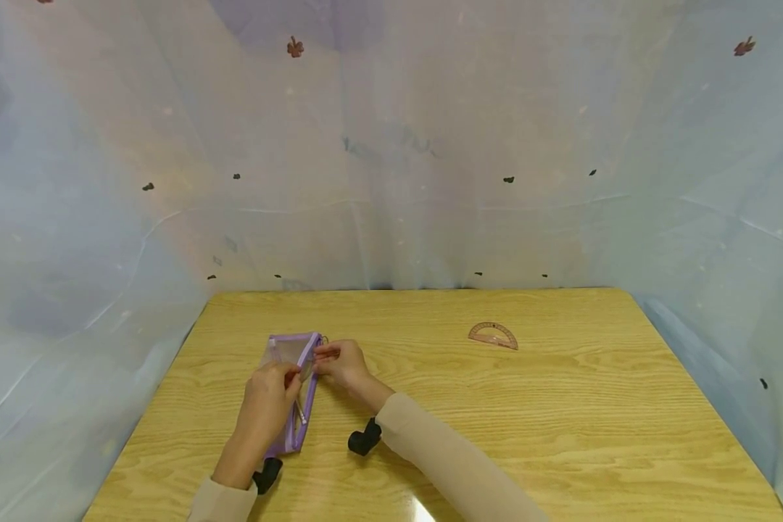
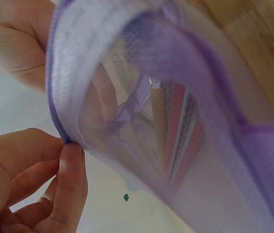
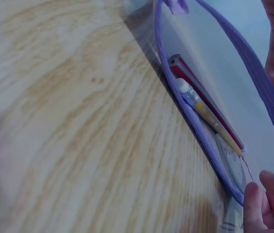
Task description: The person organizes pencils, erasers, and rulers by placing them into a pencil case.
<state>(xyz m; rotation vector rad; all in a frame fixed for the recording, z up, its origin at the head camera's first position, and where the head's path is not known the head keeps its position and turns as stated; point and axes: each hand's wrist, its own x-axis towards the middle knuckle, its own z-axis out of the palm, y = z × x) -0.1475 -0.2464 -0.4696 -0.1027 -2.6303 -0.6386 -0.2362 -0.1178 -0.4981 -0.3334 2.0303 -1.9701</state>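
1. Spreading the mouth of the clear pencil pouch [image 1: 309,400] seems to be the step in hand; its purple rim [image 3: 256,65] stands apart in a wide loop.
2. The left hand [image 1: 267,399] pinches that rim between thumb and fingertips, drawing one side away from the other.
3. The right hand [image 1: 346,366] has thumb and fingertips together at the far end of the mouth and appears to pinch the edge there; exactly which part, I cannot tell.
4. The pouch rests on the desk [image 1: 561,420], towards nine o'clock from its middle. It lies partly beneath the left hand and at about eight o'clock from the right hand, touching both.
5. Inside lie a yellow pencil [image 3: 206,111] and, just beside it, a red-and-black striped pencil [image 3: 191,79].
6. The next move probably calls for a steady left pinch, so the mouth gapes while the right hand is freed. A protractor [image 1: 493,336] lies well apart from that hand, between two and three o'clock; whether it belongs inside is unclear.
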